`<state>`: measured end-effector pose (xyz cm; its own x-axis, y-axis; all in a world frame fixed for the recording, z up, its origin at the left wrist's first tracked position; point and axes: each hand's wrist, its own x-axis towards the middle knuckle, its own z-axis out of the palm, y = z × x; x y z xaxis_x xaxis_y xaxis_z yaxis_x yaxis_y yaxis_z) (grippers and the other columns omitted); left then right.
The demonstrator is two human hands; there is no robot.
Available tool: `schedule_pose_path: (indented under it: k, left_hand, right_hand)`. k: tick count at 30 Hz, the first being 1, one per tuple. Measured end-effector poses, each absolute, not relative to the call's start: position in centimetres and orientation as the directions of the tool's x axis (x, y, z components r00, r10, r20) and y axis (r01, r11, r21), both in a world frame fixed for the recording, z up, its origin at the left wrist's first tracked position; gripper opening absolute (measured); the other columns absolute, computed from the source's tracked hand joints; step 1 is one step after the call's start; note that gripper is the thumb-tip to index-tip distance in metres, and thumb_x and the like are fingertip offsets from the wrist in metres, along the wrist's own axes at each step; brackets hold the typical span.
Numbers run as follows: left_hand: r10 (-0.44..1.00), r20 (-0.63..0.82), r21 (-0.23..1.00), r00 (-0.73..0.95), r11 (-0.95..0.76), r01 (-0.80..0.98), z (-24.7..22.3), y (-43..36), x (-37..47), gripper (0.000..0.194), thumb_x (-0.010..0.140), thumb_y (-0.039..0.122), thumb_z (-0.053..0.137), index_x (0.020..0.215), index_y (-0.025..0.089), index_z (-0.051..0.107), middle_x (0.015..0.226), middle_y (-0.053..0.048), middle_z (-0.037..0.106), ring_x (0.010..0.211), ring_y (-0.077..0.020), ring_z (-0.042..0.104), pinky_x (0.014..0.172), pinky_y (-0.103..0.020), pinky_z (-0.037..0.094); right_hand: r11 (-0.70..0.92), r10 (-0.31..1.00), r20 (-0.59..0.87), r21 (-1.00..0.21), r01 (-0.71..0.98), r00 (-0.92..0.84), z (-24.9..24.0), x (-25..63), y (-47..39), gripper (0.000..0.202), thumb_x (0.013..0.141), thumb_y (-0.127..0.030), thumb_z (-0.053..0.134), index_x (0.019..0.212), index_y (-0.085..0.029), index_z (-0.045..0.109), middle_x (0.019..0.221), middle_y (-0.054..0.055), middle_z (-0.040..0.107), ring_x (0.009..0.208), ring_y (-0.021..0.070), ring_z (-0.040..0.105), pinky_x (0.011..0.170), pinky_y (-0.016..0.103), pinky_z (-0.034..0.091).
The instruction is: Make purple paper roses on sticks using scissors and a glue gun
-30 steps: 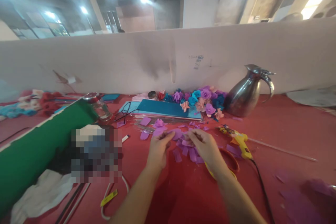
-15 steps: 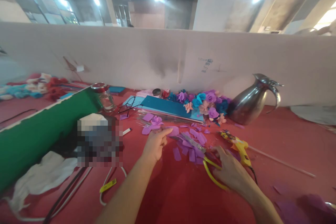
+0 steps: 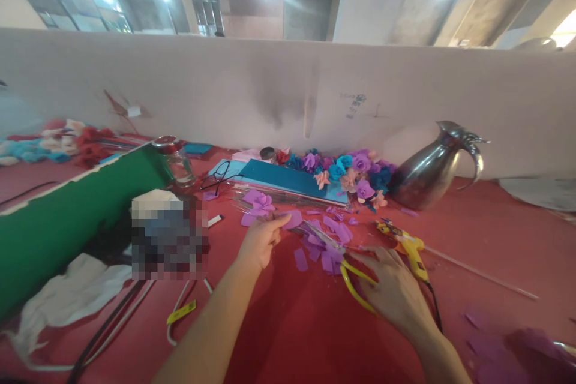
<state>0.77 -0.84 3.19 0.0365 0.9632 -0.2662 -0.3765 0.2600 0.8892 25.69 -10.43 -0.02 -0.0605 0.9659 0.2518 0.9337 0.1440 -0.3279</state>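
Observation:
Between the thumb and fingers of my left hand (image 3: 260, 242) is a purple paper petal (image 3: 294, 219), held just left of the scissor blades. My right hand (image 3: 390, 282) is on the yellow-handled scissors (image 3: 327, 239), whose blades point left toward the petal. How far the blades are parted is hard to make out. Beneath and around them lie loose purple paper pieces (image 3: 330, 259). A purple paper flower (image 3: 258, 199) lies just beyond my left hand.
On the red table (image 3: 288, 336) a yellow glue gun (image 3: 411, 252) lies right of my right hand. Behind are a metal jug (image 3: 425, 174), paper flowers (image 3: 355, 171), a blue sheet (image 3: 283, 179) and glasses (image 3: 220, 177). A green panel (image 3: 81, 216) and glass jar (image 3: 177, 162) stand left.
The scissors and both hands sit slightly further left and nearer each other. My right hand's fingers look more stretched over the handles. The camera view has shifted a little.

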Motion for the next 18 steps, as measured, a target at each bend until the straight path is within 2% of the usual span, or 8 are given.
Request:
schedule_pose_path:
  k: [3,5,7,9,11,14,18]
  left_hand:
    - [0.966,-0.256,0.892,0.047,0.254,-0.374,3.3,-1.0,0.8,0.030,0.051,0.030,0.083,0.060,0.015,0.058,0.038,0.013,0.026,0.034,-0.0006,0.015,0.040,-0.022,0.008]
    - [0.967,-0.252,0.893,0.032,0.245,-0.378,3.4,-1.2,0.9,0.029,0.052,0.030,0.083,0.059,0.015,0.058,0.038,0.013,0.027,0.035,-0.0007,0.016,0.041,-0.021,0.011]
    - [0.961,-0.276,0.890,0.021,0.264,-0.373,3.6,-1.4,1.2,0.027,0.053,0.030,0.082,0.062,0.016,0.062,0.038,0.012,0.029,0.035,-0.0015,0.019,0.042,-0.021,0.014]
    - [0.948,-0.318,0.882,0.030,0.307,-0.358,3.7,-1.7,1.5,0.025,0.052,0.027,0.083,0.064,0.015,0.065,0.042,0.009,0.039,0.037,-0.0017,0.022,0.042,-0.022,0.014]
    - [0.928,-0.359,0.875,0.103,0.373,-0.311,3.8,-2.0,1.9,0.021,0.055,0.026,0.082,0.068,0.015,0.069,0.048,0.005,0.050,0.039,-0.0032,0.028,0.043,-0.022,0.016]
    - [0.921,-0.371,0.886,0.115,0.388,-0.254,3.8,-2.4,2.4,0.015,0.061,0.026,0.079,0.069,0.016,0.072,0.050,0.002,0.054,0.041,-0.0047,0.029,0.043,-0.024,0.018]
    - [0.917,-0.381,0.893,0.122,0.399,-0.207,3.6,-2.7,2.8,0.010,0.065,0.024,0.077,0.069,0.016,0.073,0.059,-0.002,0.061,0.046,-0.0075,0.038,0.046,-0.025,0.025]
  right_hand:
    - [0.227,0.941,0.319,-0.344,0.911,-0.114,0.6,25.5,-10.6,0.036,0.076,-0.018,0.052,0.106,-0.026,0.071,0.106,0.008,0.067,0.098,0.0265,0.061,0.090,0.044,0.048]
    - [0.285,0.920,0.362,-0.363,0.887,-0.148,1.3,24.9,-10.8,0.034,0.082,-0.023,0.050,0.111,-0.025,0.067,0.110,0.010,0.066,0.102,0.0267,0.061,0.091,0.044,0.049]
    - [0.343,0.897,0.394,-0.330,0.879,-0.202,1.8,23.8,-10.9,0.040,0.086,-0.030,0.052,0.125,-0.027,0.059,0.125,0.010,0.060,0.116,0.0294,0.055,0.095,0.046,0.047]
    - [0.436,0.859,0.402,-0.252,0.864,-0.316,1.8,22.4,-10.9,0.055,0.085,-0.038,0.057,0.138,-0.031,0.046,0.143,0.009,0.047,0.132,0.0341,0.041,0.100,0.053,0.043]
    - [0.534,0.811,0.388,-0.190,0.824,-0.437,1.1,21.3,-10.8,0.061,0.083,-0.043,0.060,0.141,-0.033,0.042,0.148,0.008,0.041,0.137,0.0368,0.031,0.102,0.057,0.039]
    - [0.605,0.776,0.331,-0.151,0.782,-0.536,-0.8,20.4,-10.4,0.051,0.086,-0.039,0.058,0.135,-0.028,0.051,0.136,0.009,0.056,0.130,0.0328,0.044,0.103,0.053,0.040]
    - [0.581,0.784,0.362,-0.145,0.801,-0.504,-1.8,20.8,-10.1,0.032,0.091,-0.031,0.050,0.118,-0.023,0.065,0.114,0.008,0.070,0.113,0.0282,0.059,0.095,0.044,0.046]
